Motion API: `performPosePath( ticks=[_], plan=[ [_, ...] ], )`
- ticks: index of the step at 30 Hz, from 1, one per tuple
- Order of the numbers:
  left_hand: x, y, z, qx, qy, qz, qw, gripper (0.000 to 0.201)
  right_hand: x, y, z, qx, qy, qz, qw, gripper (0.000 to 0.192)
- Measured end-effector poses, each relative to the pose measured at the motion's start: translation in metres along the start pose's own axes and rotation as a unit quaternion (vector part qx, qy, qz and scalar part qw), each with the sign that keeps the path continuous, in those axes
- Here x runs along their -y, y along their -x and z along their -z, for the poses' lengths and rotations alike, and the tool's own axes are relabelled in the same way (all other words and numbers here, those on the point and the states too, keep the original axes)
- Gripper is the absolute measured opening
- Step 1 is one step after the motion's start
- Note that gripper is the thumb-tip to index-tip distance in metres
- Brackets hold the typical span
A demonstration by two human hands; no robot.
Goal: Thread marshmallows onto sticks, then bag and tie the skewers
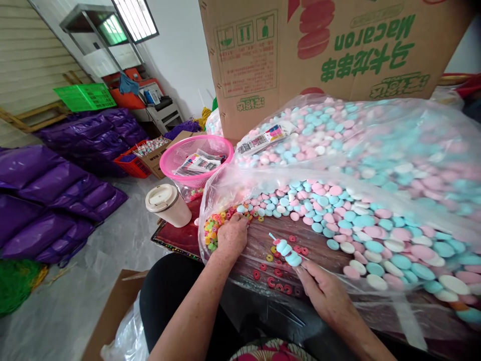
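My right hand [323, 291] grips the lower end of a candy skewer [288, 251], with blue flattened candies threaded below its pale blue tip. My left hand [231, 235] reaches into colourful ring candies [214, 226] at the left end of the plastic sheet; its fingers curl downward and their tips are partly hidden. Loose red and yellow ring candies [278, 273] lie scattered under the skewer. Behind both hands spreads a large heap of pink, blue and white button-shaped candies [361, 220], partly covered by a clear plastic bag [338, 175].
A lidded cup [171, 206] stands at the table's left edge, before a pink mesh basket [171, 155] of printed packets. A tall cardboard box [278, 75] rises behind the candy heap. Purple bundles [48, 200] sit on the floor at left. An open carton [108, 311] is beside my leg.
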State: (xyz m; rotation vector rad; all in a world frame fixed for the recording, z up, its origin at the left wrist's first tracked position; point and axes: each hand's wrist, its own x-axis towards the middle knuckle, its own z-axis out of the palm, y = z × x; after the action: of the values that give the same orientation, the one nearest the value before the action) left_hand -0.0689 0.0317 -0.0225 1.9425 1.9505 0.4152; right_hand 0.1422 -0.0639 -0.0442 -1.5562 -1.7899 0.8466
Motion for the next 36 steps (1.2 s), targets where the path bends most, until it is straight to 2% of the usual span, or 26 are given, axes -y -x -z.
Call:
performPosePath(
  ticks=[3,5,6,7,9,10,12,18,25,30,36],
  plan=[
    [-0.003,0.003,0.004,0.003,0.061,-0.01,0.998,0.022,0.002,-0.001,-0.001,0.005,0.007,0.003,1.0,0.039],
    [-0.009,0.009,0.006,0.046,0.183,0.008,0.982,0.023,0.003,0.0,-0.002,0.008,0.01,0.005,1.0,0.039],
    [-0.012,0.012,0.007,0.082,0.281,0.027,0.956,0.025,0.003,0.0,-0.002,0.008,0.011,0.007,1.0,0.039],
    [-0.015,0.016,0.007,0.12,0.39,0.051,0.911,0.026,0.003,0.001,-0.002,0.01,0.012,0.008,1.0,0.038],
    [-0.02,0.022,0.007,0.18,0.568,0.093,0.798,0.028,0.004,0.003,-0.002,0.012,0.017,0.01,1.0,0.037],
    [-0.022,0.024,0.007,0.194,0.613,0.105,0.759,0.029,0.004,0.003,-0.001,0.011,0.022,0.009,1.0,0.037],
    [-0.025,0.026,0.006,0.203,0.65,0.119,0.722,0.028,0.005,0.004,0.001,0.011,0.033,0.01,0.999,0.036],
    [-0.028,0.024,0.005,0.179,0.676,0.121,0.704,0.024,0.004,0.004,0.002,-0.006,0.052,0.025,0.998,0.034],
    [-0.027,0.022,0.005,0.14,0.686,0.142,0.7,0.026,-0.001,0.005,0.002,-0.022,0.05,0.041,0.998,0.032],
    [-0.029,0.024,0.002,0.174,0.66,0.118,0.721,0.022,0.0,0.005,0.002,-0.026,0.06,0.033,0.997,0.033],
    [-0.03,0.025,0.0,0.183,0.642,0.113,0.736,0.019,-0.003,0.005,0.001,-0.01,0.053,0.019,0.998,0.033]
  ],
)
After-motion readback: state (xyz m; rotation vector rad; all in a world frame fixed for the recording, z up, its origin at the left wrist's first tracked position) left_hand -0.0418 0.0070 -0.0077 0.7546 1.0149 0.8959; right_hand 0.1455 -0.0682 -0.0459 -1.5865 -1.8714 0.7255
